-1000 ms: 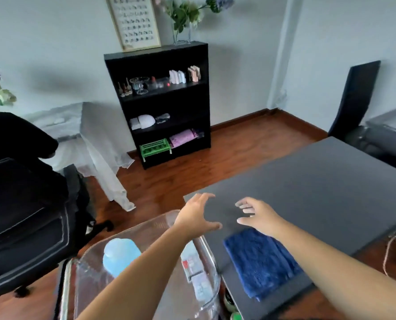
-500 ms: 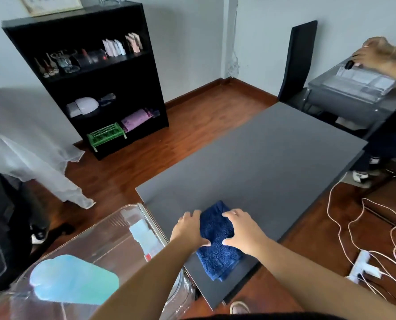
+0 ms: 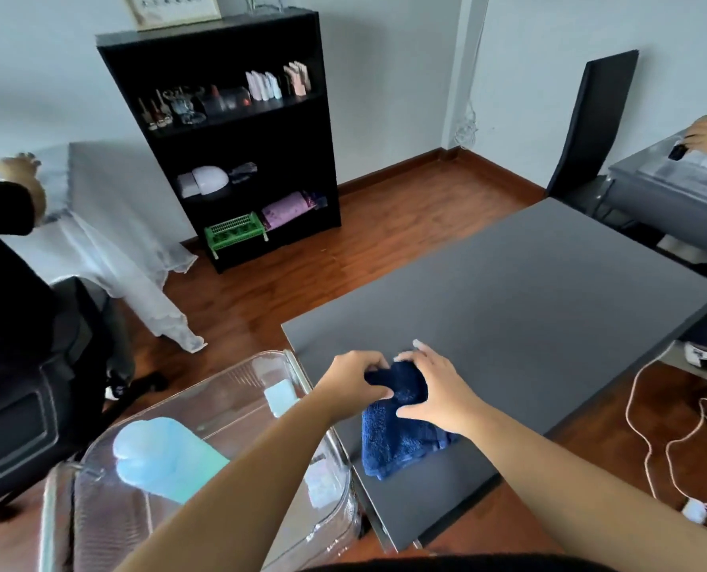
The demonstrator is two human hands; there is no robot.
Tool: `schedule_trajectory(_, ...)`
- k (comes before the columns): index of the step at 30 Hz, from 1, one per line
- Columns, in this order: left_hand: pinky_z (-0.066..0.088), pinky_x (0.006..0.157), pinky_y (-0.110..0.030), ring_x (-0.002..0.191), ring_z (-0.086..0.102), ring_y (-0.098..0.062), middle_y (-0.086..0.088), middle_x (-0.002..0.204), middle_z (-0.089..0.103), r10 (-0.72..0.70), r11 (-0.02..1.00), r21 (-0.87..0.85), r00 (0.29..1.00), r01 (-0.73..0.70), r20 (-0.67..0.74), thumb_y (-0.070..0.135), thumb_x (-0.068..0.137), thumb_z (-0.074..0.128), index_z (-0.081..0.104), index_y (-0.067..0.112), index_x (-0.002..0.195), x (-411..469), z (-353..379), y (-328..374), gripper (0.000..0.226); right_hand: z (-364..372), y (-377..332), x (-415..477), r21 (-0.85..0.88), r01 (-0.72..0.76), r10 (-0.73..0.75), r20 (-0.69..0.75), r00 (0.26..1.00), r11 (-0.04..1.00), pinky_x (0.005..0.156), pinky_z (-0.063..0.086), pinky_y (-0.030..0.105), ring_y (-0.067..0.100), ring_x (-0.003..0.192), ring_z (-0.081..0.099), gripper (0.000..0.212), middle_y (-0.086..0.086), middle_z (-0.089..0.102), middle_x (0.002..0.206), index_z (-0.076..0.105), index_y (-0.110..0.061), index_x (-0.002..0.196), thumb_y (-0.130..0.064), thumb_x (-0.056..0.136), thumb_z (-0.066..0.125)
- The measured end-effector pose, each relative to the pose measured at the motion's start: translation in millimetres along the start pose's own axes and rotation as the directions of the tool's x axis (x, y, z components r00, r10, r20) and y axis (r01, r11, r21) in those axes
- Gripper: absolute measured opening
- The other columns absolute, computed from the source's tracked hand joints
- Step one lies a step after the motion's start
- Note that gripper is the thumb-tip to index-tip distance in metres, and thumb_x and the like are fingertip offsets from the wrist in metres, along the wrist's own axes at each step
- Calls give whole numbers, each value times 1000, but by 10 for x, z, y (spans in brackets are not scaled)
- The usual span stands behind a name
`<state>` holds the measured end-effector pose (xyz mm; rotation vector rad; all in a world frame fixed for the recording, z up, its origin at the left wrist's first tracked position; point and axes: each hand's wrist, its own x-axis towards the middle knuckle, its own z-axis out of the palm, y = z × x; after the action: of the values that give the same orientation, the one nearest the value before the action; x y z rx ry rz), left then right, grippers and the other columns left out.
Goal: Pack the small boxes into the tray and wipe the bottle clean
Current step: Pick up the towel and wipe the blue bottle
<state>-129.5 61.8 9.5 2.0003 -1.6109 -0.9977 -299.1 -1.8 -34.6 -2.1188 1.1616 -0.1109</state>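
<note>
Blue towel [image 3: 397,431] is gripped at its far end by both hands: left hand [image 3: 355,379] fingers are curled on one corner, right hand [image 3: 434,390] on the other. Rest of the towel lies below the fingers on grey table [image 3: 508,303]. Left of the fingers, pale bottle [image 3: 166,456] & small box [image 3: 279,396] are seen in clear tray [image 3: 298,365].

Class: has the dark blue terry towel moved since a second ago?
Yes. The dark blue terry towel is bunched at its far end, flat before, by the left hand and right hand; its near end stays at the grey table edge.
</note>
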Motion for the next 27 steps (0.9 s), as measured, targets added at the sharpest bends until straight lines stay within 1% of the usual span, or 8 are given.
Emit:
schedule_trajectory(2,46,64,-18,77,61,-12,1,83,70,-2,999,-48,999,-1,-54,14,77,71,66,21,83,-122,-198,3,10,-53,-176,95,77,41,-45,48,998,996,99,41,36,20,127,46,38,-4,48,142,58,-26,103,-31,70,76)
schedule_trajectory(3,48,63,-19,75,61,-11,0,82,70,-15,997,-81,996,7,-89,13,77,71,66,20,82,-196,-298,-12,10,-70,-281,139,108,46,-53,70,996,993,86,47,33,20,108,58,26,-4,64,119,59,-25,92,-30,71,74)
schedule_trajectory(4,49,63,-20,73,61,-11,-1,82,71,-27,994,-110,991,13,-130,13,78,71,67,19,82,-271,-402,-38,9,-91,-398,185,137,50,-62,89,994,989,73,47,30,19,88,63,18,-7,68,91,58,-28,81,-28,71,73)
schedule_trajectory(6,48,63,-18,70,61,-7,1,81,71,-50,989,-146,974,17,-220,13,78,72,69,17,85,-417,-597,-108,8,-151,-647,271,167,84,-103,106,989,982,61,43,25,13,67,58,19,-12,60,67,54,-31,70,-26,72,72)
schedule_trajectory(15,40,53,-4,57,55,11,22,62,62,-190,973,-224,767,62,-613,18,73,80,65,31,78,-1194,-1291,-609,21,-29,-1859,516,192,377,-410,175,895,906,56,39,21,4,57,49,15,-10,57,65,58,-27,71,-22,74,71)
schedule_trajectory(18,44,67,-9,78,60,6,18,83,66,-237,970,-203,690,132,-684,21,71,81,65,31,89,-1485,-1341,-864,26,165,-2119,524,199,396,-426,137,894,896,58,42,24,10,63,53,8,-7,61,67,61,-21,74,-19,74,69)
schedule_trajectory(22,41,85,-20,103,57,-8,8,114,60,-281,950,-87,704,299,-652,29,71,80,60,27,118,-1798,-1308,-1223,51,445,-2334,479,118,381,-392,80,917,917,64,49,33,20,72,62,7,-2,67,74,62,-20,79,-17,73,65)
schedule_trajectory(27,44,86,-22,100,54,-10,5,127,54,-357,910,-16,764,414,-537,29,71,81,52,30,131,-1936,-1149,-1525,67,903,-2410,316,57,364,-368,76,927,930,61,47,31,29,79,62,22,5,67,86,59,-17,96,-11,75,59)
